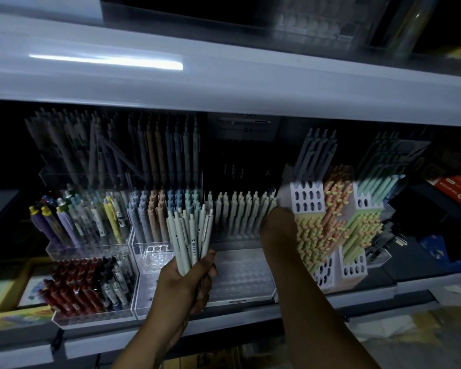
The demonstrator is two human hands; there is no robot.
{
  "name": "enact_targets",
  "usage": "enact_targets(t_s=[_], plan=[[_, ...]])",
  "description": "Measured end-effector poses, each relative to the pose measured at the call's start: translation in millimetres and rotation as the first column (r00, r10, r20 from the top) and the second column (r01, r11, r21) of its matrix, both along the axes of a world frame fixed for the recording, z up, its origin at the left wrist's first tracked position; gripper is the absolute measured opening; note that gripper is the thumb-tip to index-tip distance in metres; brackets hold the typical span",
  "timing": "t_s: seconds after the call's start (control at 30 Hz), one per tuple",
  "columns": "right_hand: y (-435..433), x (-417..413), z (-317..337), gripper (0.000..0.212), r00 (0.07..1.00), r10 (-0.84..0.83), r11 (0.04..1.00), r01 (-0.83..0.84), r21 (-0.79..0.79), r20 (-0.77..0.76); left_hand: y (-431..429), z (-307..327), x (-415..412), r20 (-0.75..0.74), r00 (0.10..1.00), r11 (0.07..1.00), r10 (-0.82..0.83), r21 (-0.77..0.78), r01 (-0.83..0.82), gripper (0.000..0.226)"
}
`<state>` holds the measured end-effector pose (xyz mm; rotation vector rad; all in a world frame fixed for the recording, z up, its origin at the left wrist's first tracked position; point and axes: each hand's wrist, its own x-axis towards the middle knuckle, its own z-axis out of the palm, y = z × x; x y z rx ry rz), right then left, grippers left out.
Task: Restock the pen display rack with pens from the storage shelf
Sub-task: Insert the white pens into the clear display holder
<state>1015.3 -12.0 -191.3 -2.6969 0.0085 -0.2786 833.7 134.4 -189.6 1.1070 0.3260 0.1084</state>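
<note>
The bundle of pale pens (190, 235) stands fanned in the left hand (188, 284), whose fingers wrap its lower ends, just in front of the clear display rack (241, 272). The right hand (277, 222) reaches the right end of the rack's filled back row (240, 209); its grip cannot be told. Slotting seems under way: next, one pen goes into a free front hole. Beside the rack, white holed blocks (307, 198) carry orange and green pens
</note>
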Motion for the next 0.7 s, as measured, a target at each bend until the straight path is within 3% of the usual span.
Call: enact_targets(t_s=[0.17, 0.27, 0.33, 0.43, 0.53, 0.7], plan=[[-10, -13, -3, 0.014, 0.995, 0.042, 0.999, -0.043, -0.016, -0.087, 2, -1, 1, 0.006, 1.0, 0.999, 0.003, 0.034, -0.003, 0.032], [-11, -29, 1, 0.029, 0.99, 0.116, 0.988, -0.107, 0.108, -0.08, 2, -2, 1, 0.006, 0.999, 0.998, 0.032, 0.063, -0.033, 0.039], [-7, -45, 7, 0.022, 0.971, 0.222, 0.908, -0.172, 0.383, -0.089, 2, -3, 2, 0.009, 0.999, 0.996, 0.052, 0.071, -0.052, 0.037], [8, -71, 22, 0.01, 0.913, 0.407, 0.667, -0.265, 0.696, -0.042, 3, -4, 3, 0.006, 0.998, 0.994, 0.059, 0.092, -0.06, 0.03], [24, -85, 29, 0.016, 0.855, 0.519, 0.549, -0.324, 0.77, -0.01, 4, -7, 4, 0.011, 0.997, 0.993, 0.074, 0.092, -0.075, 0.031], [31, -96, 31, 0.018, 0.818, 0.574, 0.503, -0.385, 0.774, 0.034, 7, -8, 3, 0.036, 0.997, 0.988, 0.074, 0.135, -0.078, 0.029]])
